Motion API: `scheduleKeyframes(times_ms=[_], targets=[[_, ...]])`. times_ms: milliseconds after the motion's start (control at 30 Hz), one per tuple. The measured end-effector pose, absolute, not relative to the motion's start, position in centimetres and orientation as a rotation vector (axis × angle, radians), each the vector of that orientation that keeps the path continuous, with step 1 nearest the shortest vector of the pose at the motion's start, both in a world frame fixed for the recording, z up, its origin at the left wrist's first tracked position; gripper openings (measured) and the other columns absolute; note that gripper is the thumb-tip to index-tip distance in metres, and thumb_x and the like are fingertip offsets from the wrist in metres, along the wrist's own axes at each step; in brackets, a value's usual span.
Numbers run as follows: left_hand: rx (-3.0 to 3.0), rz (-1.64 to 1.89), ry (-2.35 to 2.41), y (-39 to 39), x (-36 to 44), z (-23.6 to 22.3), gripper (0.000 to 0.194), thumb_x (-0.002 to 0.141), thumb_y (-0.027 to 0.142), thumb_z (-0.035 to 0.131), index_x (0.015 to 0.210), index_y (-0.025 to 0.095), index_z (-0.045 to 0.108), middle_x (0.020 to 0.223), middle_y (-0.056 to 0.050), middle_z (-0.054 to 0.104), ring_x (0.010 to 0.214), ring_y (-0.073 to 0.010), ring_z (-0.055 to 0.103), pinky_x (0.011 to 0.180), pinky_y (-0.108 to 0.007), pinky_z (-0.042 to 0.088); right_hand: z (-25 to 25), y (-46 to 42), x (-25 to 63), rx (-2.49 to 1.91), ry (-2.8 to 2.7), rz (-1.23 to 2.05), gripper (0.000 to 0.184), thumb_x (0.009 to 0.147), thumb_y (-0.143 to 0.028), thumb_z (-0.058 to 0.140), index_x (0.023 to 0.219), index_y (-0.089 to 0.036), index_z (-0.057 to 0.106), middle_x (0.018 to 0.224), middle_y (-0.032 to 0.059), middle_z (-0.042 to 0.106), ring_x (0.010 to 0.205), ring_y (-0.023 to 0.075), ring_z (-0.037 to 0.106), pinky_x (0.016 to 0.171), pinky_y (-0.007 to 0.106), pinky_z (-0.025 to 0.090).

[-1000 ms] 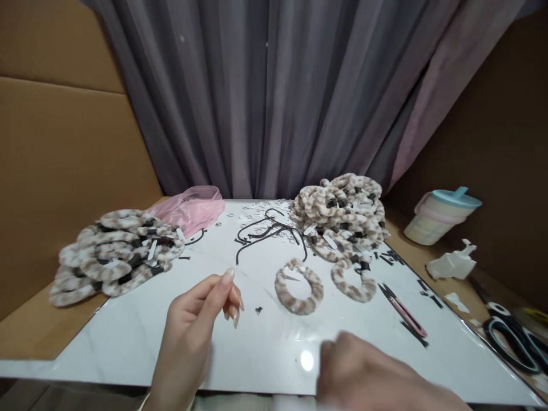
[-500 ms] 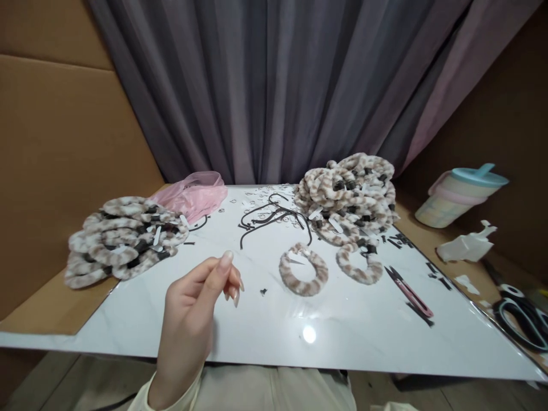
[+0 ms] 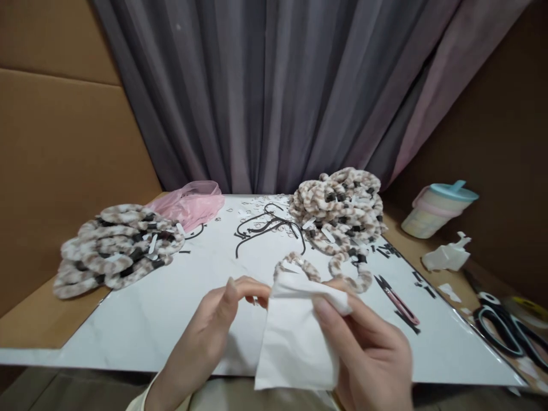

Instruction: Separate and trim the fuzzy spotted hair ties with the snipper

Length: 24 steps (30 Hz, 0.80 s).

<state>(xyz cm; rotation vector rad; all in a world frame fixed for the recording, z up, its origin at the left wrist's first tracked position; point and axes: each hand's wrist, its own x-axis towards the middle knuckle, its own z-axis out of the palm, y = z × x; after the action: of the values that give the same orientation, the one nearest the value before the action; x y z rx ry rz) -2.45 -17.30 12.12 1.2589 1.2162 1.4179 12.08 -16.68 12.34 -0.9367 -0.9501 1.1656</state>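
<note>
A white tissue (image 3: 299,339) hangs in front of me, its top edge folded over. My right hand (image 3: 368,342) pinches it between thumb and fingers at the upper right. At the tissue's left edge is my left hand (image 3: 214,319), thumb raised apart from the bent fingers; the fingertips are partly hidden, and I cannot tell if they touch it. Behind the tissue lies a fluffy brown-and-white ring (image 3: 306,264), its lower part covered. A second fluffy ring (image 3: 362,282) with a black band lies to its right, beside pink-handled thread snips (image 3: 400,302).
Heaps of fluffy rings stand at left (image 3: 115,245) and back right (image 3: 342,200). Black cords (image 3: 269,225), small metal bits and a pink plastic bag (image 3: 192,202) lie at the back. On the right are a lidded cup (image 3: 436,211), a white bottle (image 3: 447,255) and scissors (image 3: 499,331).
My right hand has come into view holding a tissue. My left hand has moved right towards it, its thumb lifting away from the fingers. The view has shifted slightly.
</note>
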Motion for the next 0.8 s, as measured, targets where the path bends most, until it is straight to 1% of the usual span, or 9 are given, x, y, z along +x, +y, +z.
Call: scheduleKeyframes(times_ms=[100,200,267,367,467,533,633,733,800], targets=[[1.267,1.339,1.224,-17.7,-2.3,12.2,0.051,0.080,0.061,0.047,0.070,0.017,0.068,0.064,-0.005,0.061,0.066,-0.0196,0.054,0.067,-0.026,0.044,12.3,-16.0,11.8,-0.876,-0.974,1.318,0.024,0.069,-0.034,0.074,0.054,-0.019,0.062,0.063,0.0025,0.055,0.060,0.0151,0.048,0.055,0.026,0.040],[1.251,1.250,1.296,-17.9,-2.3,12.6,0.037,0.072,0.053,0.063,0.061,0.017,0.064,0.058,-0.002,0.058,0.060,-0.0167,0.051,0.057,-0.022,0.043,12.1,-15.9,11.9,-0.861,-0.972,1.440,0.026,0.069,-0.035,0.074,0.056,-0.018,0.059,0.063,0.0024,0.054,0.062,0.0159,0.047,0.056,0.026,0.039],[1.196,1.218,1.261,-18.0,-2.2,13.0,0.029,0.068,0.047,0.069,0.065,0.017,0.067,0.059,-0.001,0.060,0.062,-0.0172,0.053,0.058,-0.021,0.044,12.2,-15.9,11.9,-0.831,-0.956,1.531,0.026,0.069,-0.038,0.074,0.057,-0.018,0.061,0.063,0.0018,0.054,0.063,0.0157,0.048,0.057,0.026,0.039],[1.094,1.230,1.170,-18.1,-2.1,13.2,0.027,0.069,0.043,0.070,0.078,0.017,0.074,0.063,-0.003,0.065,0.068,-0.0200,0.058,0.065,-0.025,0.048,12.4,-16.0,11.8,-0.801,-0.919,1.647,0.027,0.069,-0.044,0.073,0.067,-0.018,0.067,0.067,0.0027,0.057,0.064,0.0168,0.050,0.058,0.026,0.039],[1.009,1.241,1.138,-18.4,-2.0,13.1,0.031,0.072,0.043,0.066,0.080,0.014,0.075,0.064,-0.006,0.068,0.065,-0.0215,0.060,0.064,-0.028,0.048,12.4,-15.9,11.7,-0.817,-0.934,1.708,0.032,0.069,-0.049,0.071,0.074,-0.017,0.070,0.061,0.0022,0.056,0.059,0.0161,0.047,0.055,0.026,0.037],[0.985,1.228,1.115,-18.4,-2.0,13.1,0.032,0.073,0.043,0.065,0.080,0.013,0.076,0.064,-0.007,0.068,0.063,-0.0218,0.060,0.062,-0.029,0.048,12.2,-15.7,11.8,-0.826,-0.977,1.704,0.032,0.070,-0.050,0.070,0.069,-0.017,0.069,0.054,-0.0001,0.049,0.054,0.0140,0.042,0.053,0.026,0.034],[1.051,1.201,1.160,-18.1,-2.8,13.2,0.031,0.074,0.041,0.064,0.081,0.013,0.076,0.067,-0.008,0.069,0.065,-0.0215,0.059,0.061,-0.028,0.047,11.9,-15.6,11.9,-0.853,-1.053,1.623,0.032,0.072,-0.047,0.069,0.060,-0.017,0.066,0.051,-0.0019,0.042,0.053,0.0117,0.037,0.052,0.025,0.033],[1.136,1.158,1.278,-18.1,-5.8,13.0,0.027,0.070,0.036,0.068,0.084,0.015,0.076,0.071,-0.008,0.070,0.064,-0.0201,0.058,0.056,-0.024,0.044,11.4,-15.8,12.4,-0.942,-1.107,1.496,0.025,0.074,-0.043,0.069,0.078,-0.019,0.073,0.057,-0.0005,0.049,0.056,0.0120,0.039,0.054,0.026,0.035],[1.164,1.142,1.384,-19.0,-8.9,11.8,0.019,0.062,0.031,0.073,0.074,0.017,0.076,0.066,-0.007,0.069,0.056,-0.0171,0.055,0.047,-0.020,0.038,10.9,-15.9,13.3,-1.043,-1.118,1.410,0.031,0.074,-0.044,0.069,0.097,-0.023,0.072,0.069,0.0017,0.058,0.062,0.0139,0.044,0.057,0.027,0.038]])
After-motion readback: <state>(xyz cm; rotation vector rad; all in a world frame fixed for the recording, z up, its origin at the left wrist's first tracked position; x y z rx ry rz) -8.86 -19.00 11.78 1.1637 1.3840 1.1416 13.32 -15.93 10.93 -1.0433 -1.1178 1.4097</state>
